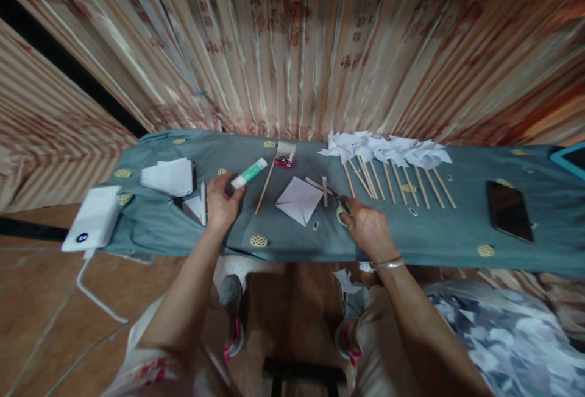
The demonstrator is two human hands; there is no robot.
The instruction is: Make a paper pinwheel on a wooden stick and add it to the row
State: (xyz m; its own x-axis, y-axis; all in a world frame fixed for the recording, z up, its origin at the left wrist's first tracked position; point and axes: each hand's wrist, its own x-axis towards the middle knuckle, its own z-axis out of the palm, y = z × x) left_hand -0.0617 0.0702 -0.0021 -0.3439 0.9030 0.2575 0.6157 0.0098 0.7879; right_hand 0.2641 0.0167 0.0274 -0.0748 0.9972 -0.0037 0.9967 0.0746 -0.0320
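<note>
My left hand (223,203) has its thumb and forefinger at the near end of a green and white glue stick (250,173), which lies slanted above the cloth. In my right hand (368,226) are the handles of a pair of scissors (342,209), their blades pointing away to the left. Between the hands a white paper square (299,201) lies turned like a diamond, with lines running from its corners toward its middle. Thin paper strips (325,192) rest by the scissor blades. Left of the square is a wooden stick (265,187), beside an open small red box of pins (284,158).
Paper pinwheels (388,148) on sticks lie in a row at the back right. A phone (509,210) is further right. Stacked paper (168,176), a white rod (203,203) and a white power bank (92,219) with a cable are left. A bag of pinwheels (525,336) stands below right.
</note>
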